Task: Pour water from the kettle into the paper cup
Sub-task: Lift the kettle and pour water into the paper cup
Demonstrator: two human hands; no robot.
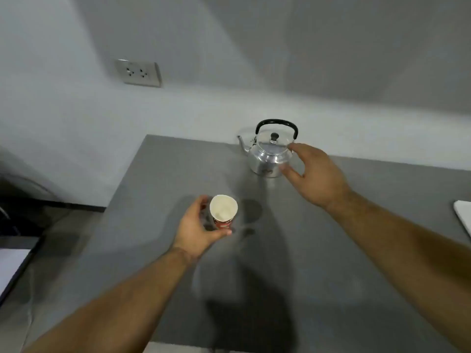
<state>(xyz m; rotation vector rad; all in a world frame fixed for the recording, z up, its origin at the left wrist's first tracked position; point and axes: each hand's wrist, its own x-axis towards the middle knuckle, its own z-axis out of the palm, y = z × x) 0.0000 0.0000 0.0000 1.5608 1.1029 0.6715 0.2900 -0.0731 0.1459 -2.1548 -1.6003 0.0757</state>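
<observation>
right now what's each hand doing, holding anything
Left hand: curled around the paper cup, holding it on the table.
Right hand: open, fingers spread beside the kettle, no grip on it yet.

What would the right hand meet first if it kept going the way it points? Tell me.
Probably the kettle: the open right hand points at its right side, fingertips near its body, below the black handle. Whether they touch is unclear.
</observation>
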